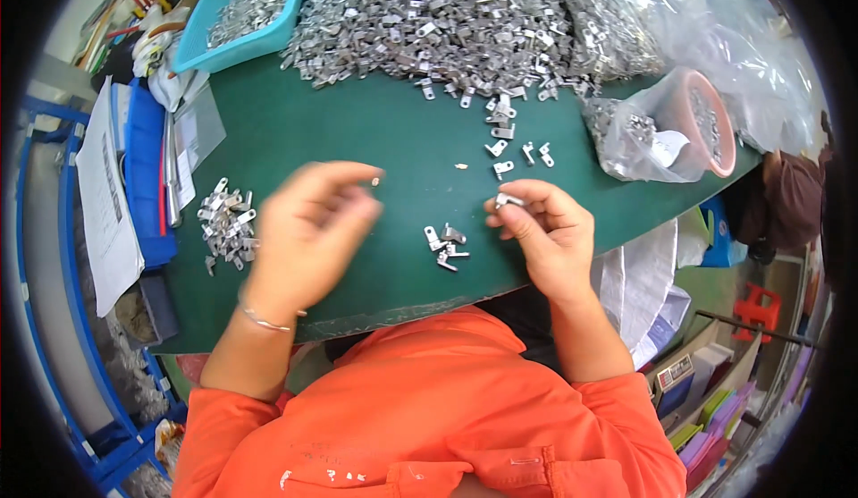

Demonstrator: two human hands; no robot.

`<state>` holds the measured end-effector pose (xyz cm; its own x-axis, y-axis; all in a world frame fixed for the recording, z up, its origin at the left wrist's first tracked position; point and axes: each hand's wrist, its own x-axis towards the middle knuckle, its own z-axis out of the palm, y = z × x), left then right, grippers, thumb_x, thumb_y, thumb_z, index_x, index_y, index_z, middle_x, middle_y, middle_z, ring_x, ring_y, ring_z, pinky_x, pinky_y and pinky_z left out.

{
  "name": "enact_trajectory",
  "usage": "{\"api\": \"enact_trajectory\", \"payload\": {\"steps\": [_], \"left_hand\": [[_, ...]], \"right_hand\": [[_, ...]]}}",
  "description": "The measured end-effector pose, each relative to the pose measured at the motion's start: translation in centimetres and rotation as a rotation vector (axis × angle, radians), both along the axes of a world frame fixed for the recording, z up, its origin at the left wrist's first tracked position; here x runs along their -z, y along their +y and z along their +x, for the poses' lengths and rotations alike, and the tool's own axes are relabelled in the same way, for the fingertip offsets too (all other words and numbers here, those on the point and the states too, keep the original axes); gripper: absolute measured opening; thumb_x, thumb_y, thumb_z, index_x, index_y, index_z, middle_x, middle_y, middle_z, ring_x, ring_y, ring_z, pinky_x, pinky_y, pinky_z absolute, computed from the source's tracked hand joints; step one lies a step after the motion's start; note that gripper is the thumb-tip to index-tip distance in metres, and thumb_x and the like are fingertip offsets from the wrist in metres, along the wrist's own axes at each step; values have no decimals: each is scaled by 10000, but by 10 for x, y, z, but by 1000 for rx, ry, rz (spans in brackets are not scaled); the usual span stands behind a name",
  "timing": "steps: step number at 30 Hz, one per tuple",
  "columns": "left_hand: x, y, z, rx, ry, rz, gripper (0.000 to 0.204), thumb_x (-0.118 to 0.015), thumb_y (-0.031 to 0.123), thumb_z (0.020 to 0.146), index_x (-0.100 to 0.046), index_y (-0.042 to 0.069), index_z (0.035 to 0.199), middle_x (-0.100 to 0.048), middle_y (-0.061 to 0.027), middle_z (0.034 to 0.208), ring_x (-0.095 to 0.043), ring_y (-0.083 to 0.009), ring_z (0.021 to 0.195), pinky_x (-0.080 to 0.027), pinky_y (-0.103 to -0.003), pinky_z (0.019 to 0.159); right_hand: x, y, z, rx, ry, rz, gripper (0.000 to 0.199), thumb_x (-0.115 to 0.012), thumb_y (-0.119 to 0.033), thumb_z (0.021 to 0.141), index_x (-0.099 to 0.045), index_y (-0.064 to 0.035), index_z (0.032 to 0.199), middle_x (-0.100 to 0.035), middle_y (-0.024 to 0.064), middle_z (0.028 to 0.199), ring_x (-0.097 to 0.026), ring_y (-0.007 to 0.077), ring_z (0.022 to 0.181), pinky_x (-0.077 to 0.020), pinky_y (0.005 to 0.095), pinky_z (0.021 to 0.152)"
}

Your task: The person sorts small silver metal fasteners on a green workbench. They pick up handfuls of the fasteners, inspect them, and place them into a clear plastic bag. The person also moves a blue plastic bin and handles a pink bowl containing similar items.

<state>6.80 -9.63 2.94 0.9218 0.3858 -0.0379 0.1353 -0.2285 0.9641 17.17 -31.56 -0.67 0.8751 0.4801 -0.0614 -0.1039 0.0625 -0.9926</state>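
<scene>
My right hand (556,246) pinches a small silver metal bracket (508,200) between thumb and fingertips, just above the green table. To its left, my left hand (308,234) hovers with thumb and index finger apart and slightly blurred. A tiny pale bit (375,181) shows by its index fingertip; I cannot tell whether it touches the finger. Between the hands and nearer me lies a small group of brackets (445,246). Several loose brackets (503,170) trail down from the big pile, beyond my right hand. Left of my left hand sits another small heap of brackets (228,225).
A large pile of metal brackets (429,24) covers the far side of the green table (357,113). At the far left stands a turquoise basket (192,46) of parts. A pink tub (726,145) and a clear bag (617,154) sit at the right. A blue file holder (152,176) borders the left.
</scene>
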Motion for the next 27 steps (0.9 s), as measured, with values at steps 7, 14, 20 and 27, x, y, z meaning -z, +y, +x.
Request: {"api": "enact_trajectory", "payload": {"steps": [7, 14, 20, 27], "left_hand": [[19, -50, 28, 317, -49, -364, 285, -640, -63, 840, -554, -56, 1112, -626, -107, 977, -635, -161, 893, -545, -266, 768], [30, -49, 23, 272, -93, -399, 229, -626, -86, 837, -573, -65, 1060, -635, -126, 1000, -642, -170, 908, -546, -271, 785], [32, -49, 24, 288, -238, -325, 214, -659, -111, 784, -624, -23, 977, -644, -125, 988, -637, -169, 873, -534, -264, 775], [31, -26, 25, 352, -246, 567, 127, -699, -45, 721, -646, 19, 816, -659, -88, 886, -622, -231, 791, -491, -317, 724]], "right_hand": [[12, 4, -8, -41, -463, 120, 179, -692, 85, 765, -651, 32, 932, -641, 116, 921, -635, 161, 822, -523, 268, 732], [18, 3, -9, -40, -365, 73, 176, -705, 66, 765, -666, 40, 935, -657, 109, 886, -611, 135, 732, -486, 235, 624], [15, -2, -7, -62, -668, -33, 183, -709, 68, 738, -666, 17, 908, -651, 134, 877, -630, 219, 732, -509, 282, 639], [20, 1, 18, 79, -977, -395, 215, -672, 59, 712, -649, -18, 911, -601, 111, 902, -578, 293, 790, -485, 361, 688]]}}
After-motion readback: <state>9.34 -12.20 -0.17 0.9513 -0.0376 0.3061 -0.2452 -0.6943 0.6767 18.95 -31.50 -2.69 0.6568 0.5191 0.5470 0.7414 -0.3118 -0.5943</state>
